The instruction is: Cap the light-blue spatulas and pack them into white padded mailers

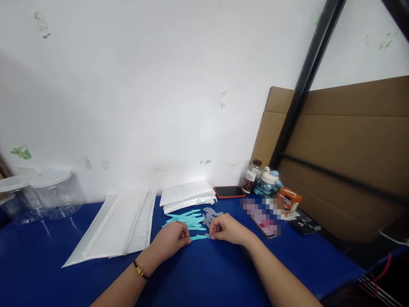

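Your grip pinches both ends, left hand [175, 237] on the teal stick [198, 237], right hand [226, 228] on the clear cap [208, 235] at its tip, apparently to align them over the desk [201, 273] near the pile [188, 218].

Between one left hand [179, 235] and one right hand [223, 229], one turquoise piece [198, 237] and one small translucent piece [207, 236] are held. At twelve, more of both are heaped, too overlapped to be counted. Two stacks of white packets are seen, at twelve [188, 195] and ten [111, 226]. Two lidded jars [56, 194] are placed at nine-to-ten; two phones, at one [229, 192] and two-to-three [269, 230]; one brown-capped bottle [251, 178], one blue jug [266, 186] and one orange box [288, 200], around two.
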Motion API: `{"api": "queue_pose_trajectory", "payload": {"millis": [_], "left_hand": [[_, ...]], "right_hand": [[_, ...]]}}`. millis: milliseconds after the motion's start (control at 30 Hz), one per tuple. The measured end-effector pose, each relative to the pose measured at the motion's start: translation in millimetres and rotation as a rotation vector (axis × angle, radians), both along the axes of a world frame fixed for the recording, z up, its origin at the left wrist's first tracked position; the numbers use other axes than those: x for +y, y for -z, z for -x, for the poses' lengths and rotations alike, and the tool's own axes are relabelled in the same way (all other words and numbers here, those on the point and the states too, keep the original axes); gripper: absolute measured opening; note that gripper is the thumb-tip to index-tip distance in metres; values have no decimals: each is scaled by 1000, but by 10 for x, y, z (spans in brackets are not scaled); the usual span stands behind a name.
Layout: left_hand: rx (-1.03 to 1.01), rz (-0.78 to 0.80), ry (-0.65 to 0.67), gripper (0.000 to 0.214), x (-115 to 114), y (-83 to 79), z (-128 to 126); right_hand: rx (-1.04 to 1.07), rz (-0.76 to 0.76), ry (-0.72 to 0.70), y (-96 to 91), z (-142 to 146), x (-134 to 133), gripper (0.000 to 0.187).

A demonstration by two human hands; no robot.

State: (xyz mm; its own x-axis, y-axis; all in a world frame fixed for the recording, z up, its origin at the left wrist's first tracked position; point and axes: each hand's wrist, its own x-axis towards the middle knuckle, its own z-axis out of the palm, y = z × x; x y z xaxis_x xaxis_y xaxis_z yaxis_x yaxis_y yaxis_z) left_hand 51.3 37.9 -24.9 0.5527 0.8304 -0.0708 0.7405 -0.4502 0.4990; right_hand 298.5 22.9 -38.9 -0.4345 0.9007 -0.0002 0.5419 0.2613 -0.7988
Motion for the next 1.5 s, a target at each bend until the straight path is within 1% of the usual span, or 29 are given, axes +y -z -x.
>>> {"api": "queue_pose_trajectory", "payload": {"millis": [133,300,567,700,800,933,967,1000,1133,1200,1333,1400,1500], "left_hand": [[-5,1,2,16,5,-2,-2],[-7,-3,4,13,18,-2,-5],[-17,30,11,14,8,-28,21],[-15,32,0,15,14,-17,3],[-38,44,30,16,-9,30,-40],[-27,101,92,19,-60,74,-87],[-20,91,94,20,-65,73,-86],[-14,56,85,21,-63,68,-80],[24,-219,-1,17,-8,26,-23],[68,-283,-4,17,29,15,-6],[108,-266,-12,16,69,37,-10],[85,-217,-47,14,71,58,-9],[46,-117,-84,14,66,71,6]], "right_hand": [[-6,-27,2,21,7,18,7],[23,28,-21,-16,3,-8,8],[14,52,3,24,-30,29,11],[31,59,-4,-9,32,7,11],[25,64,-41,-59,108,-43,11],[15,121,-138,-85,126,-76,15],[14,114,-124,-80,117,-68,16],[7,78,-78,-71,109,-51,16],[-101,-227,270,-10,122,60,16],[-177,-282,348,26,149,112,12],[-254,-240,346,84,156,163,6],[-231,-198,308,105,114,165,4],[-149,-93,234,126,27,152,5]]}}
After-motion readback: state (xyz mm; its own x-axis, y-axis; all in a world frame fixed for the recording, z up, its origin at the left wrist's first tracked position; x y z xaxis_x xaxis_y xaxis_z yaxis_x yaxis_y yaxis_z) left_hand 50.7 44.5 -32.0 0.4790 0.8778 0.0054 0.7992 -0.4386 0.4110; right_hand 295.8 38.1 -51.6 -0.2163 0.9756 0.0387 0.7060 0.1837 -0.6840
